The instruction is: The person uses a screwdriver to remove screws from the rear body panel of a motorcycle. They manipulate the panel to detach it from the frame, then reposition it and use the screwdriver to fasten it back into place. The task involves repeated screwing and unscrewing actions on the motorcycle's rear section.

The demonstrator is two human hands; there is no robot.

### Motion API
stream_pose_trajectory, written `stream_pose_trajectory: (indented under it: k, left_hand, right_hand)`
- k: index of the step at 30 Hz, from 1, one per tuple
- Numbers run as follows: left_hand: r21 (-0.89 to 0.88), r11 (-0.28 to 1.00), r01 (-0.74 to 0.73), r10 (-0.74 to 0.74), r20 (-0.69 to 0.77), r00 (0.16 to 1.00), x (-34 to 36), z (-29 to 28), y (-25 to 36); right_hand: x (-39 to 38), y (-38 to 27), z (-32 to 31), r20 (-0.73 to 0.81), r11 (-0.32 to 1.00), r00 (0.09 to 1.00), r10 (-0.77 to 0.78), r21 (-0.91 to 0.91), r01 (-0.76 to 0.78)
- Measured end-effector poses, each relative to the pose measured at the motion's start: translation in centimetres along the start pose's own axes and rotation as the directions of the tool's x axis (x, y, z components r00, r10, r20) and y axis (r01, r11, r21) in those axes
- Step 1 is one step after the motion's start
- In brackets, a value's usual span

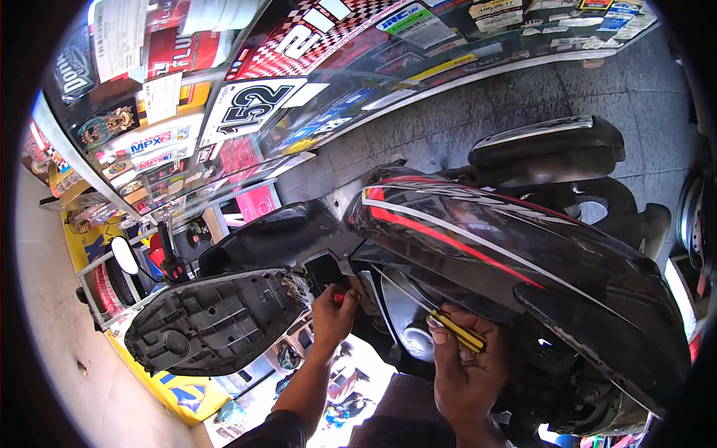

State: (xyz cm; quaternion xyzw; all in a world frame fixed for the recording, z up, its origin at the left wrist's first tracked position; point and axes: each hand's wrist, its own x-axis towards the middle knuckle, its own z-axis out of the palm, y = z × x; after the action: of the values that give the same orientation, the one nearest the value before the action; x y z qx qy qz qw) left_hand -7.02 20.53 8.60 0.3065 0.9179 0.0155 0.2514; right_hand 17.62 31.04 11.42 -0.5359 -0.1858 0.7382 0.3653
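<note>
A black motor scooter stands before me, its side panel (463, 231) striped in red and white. The tipped-up seat (216, 325) shows its ribbed underside at left. My right hand (470, 366) is closed around the yellow and black handle of a screwdriver (457, 331); the thin shaft points up and left toward the body beneath the side panel. My left hand (332, 317) is at the opening by the seat's hinge end, fingers closed on a small red thing (339, 297), mostly hidden by them. A silvery curved part (418, 340) shows between the hands.
A glass display case (314, 112) covered in stickers runs along the far side. Loose black body parts (553, 153) lie on the tiled floor (597, 89) at far right. A mirror (124, 256) stands beyond the seat, near the pale wall (67, 306).
</note>
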Motion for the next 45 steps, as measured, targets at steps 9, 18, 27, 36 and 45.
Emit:
stream_pose_trajectory:
  k: [9,18,27,36,45]
  left_hand:
    - [-0.111,0.989,0.099,-0.098,0.010,0.995,0.4,-0.8,-1.5]
    - [-0.142,0.987,0.077,-0.081,-0.020,0.997,0.4,-1.4,-1.5]
    - [-0.367,0.919,0.145,-0.156,0.000,0.988,0.4,-3.0,-1.5]
    - [-0.539,0.839,0.068,-0.091,-0.017,0.996,1.9,-5.7,0.4]
    - [-0.752,0.653,-0.089,0.014,-0.106,0.994,6.1,-10.1,8.1]
  right_hand:
    - [1.1,0.1,0.7,0.076,0.929,0.988,-0.135,-0.338,0.153]
    - [1.4,-1.6,2.5,0.143,0.886,0.967,-0.209,-0.391,0.249]
    - [3.3,-5.2,4.7,0.213,0.885,0.975,-0.067,-0.438,0.157]
    - [5.1,-5.6,5.3,0.153,0.896,0.988,0.020,-0.441,0.050]
    - [6.0,-5.9,5.8,0.197,0.858,0.979,-0.058,-0.491,0.149]
